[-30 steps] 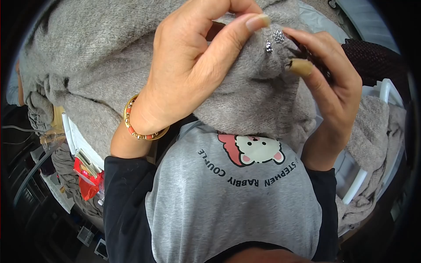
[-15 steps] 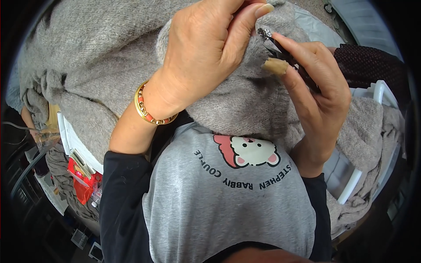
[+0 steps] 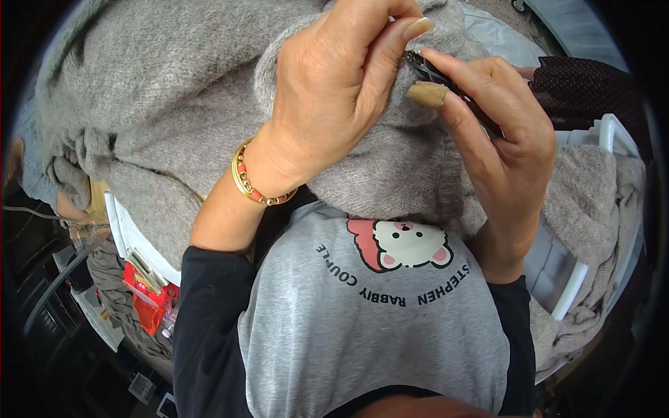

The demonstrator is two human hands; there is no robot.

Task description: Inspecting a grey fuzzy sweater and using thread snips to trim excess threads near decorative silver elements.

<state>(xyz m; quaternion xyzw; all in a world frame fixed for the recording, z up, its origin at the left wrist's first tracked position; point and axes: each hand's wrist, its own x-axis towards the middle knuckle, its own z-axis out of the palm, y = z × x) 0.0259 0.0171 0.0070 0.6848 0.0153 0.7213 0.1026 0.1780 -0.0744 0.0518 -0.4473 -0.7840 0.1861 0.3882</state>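
Note:
A grey fuzzy knit garment (image 3: 376, 167) lies bunched across my lap. Above it, my left hand (image 3: 324, 87) is closed in a pinch, thumb against fingers. What it pinches is too fine or hidden to name. My right hand (image 3: 512, 122) grips what look like black thread snips (image 3: 482, 113), their narrow tips toward the left thumb. A small dark, glittering piece (image 3: 411, 57) sits at those tips, by the right forefinger; I cannot tell if it is a button. The right thumb wears a tan finger cover (image 3: 427, 95).
On the left stands a white-rimmed bin (image 3: 117, 226), with a red packet (image 3: 155, 306) beside it. Another person's arm (image 3: 70, 207) shows at the far left. To the right, more knitwear (image 3: 585, 202) drapes over a pale plastic crate (image 3: 617, 136), near dark patterned cloth (image 3: 578, 90).
The right hand has moved slightly left with the snips, bringing their tips closer to my left thumb. The left hand keeps its pinch. The whole view has shifted a little.

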